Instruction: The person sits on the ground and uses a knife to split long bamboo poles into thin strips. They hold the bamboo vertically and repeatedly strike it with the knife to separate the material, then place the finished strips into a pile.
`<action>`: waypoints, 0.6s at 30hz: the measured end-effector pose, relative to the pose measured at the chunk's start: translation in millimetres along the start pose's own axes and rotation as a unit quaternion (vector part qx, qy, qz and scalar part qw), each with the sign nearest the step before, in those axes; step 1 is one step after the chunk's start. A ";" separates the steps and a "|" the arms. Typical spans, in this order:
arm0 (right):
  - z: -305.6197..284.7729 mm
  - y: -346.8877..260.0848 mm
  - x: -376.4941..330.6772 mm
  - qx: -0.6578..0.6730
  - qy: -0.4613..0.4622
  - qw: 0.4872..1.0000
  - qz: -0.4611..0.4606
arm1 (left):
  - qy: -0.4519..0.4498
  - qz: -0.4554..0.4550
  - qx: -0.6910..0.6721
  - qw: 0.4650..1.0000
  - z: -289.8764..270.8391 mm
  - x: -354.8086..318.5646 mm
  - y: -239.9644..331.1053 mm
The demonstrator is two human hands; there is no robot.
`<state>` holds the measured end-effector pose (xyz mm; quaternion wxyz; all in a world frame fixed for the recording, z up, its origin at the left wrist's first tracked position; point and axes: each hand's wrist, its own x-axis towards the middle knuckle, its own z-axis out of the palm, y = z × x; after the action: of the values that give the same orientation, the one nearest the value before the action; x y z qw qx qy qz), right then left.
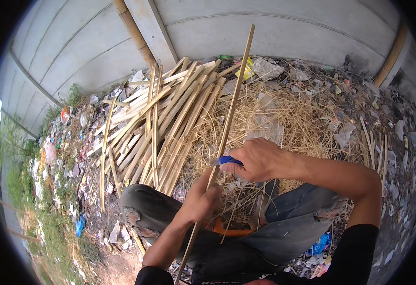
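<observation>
A long thin bamboo strip (pixel 231 102) runs slantwise through the middle of the view, its upper end standing against the grey concrete wall (pixel 274 28) and its lower end cut off at the bottom edge between the person's knees. The left hand (pixel 200 202) is clenched around the strip low down, the grip closed on it so that the strip vanishes behind the fingers and comes out again below. Just above, the right hand (pixel 258 159) is closed on a blue-handled knife (pixel 227 160); only the blue end of the handle and a short stub of blade show, the blade meeting the strip where the two cross, and the rest is hidden in the fist.

Beneath the hands lie the person's legs in torn grey trousers (pixel 288 223), with something orange (pixel 229 232) half hidden between them, too little seen to tell what it is. Beyond the knees a heap of pale bamboo shavings (pixel 293 118) covers the ground, and to the left of it lies a pile of split bamboo slats (pixel 170 118), fanned out toward the wall. Scattered litter (pixel 75 142) strews the soil on both sides, most of it too small and blurred to make out. A bamboo pole (pixel 134 33) leans upright against the wall.
</observation>
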<state>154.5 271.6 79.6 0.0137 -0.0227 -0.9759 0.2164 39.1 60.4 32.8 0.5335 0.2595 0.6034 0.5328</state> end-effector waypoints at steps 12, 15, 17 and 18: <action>-54.2 226.1 -29.4 0.024 0.352 0.858 0.373 | -0.106 0.022 0.147 0.983 -10.8 -61.9 -33.1; -75.2 264.3 -60.5 0.086 0.411 0.771 0.479 | -0.111 0.033 0.191 0.975 -23.1 -76.8 -59.6; -86.2 281.6 -91.2 0.095 0.472 0.735 0.477 | -0.103 0.017 0.242 0.965 -35.9 -89.2 -67.0; -90.2 288.2 -99.8 0.097 0.502 0.717 0.474 | -0.093 0.030 0.224 0.970 -37.1 -85.9 -66.5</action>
<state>268.5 565.5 37.7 0.3991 -0.5859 -0.6615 0.2446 47.4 -48.7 -2.0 0.4997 0.4387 0.6470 0.3732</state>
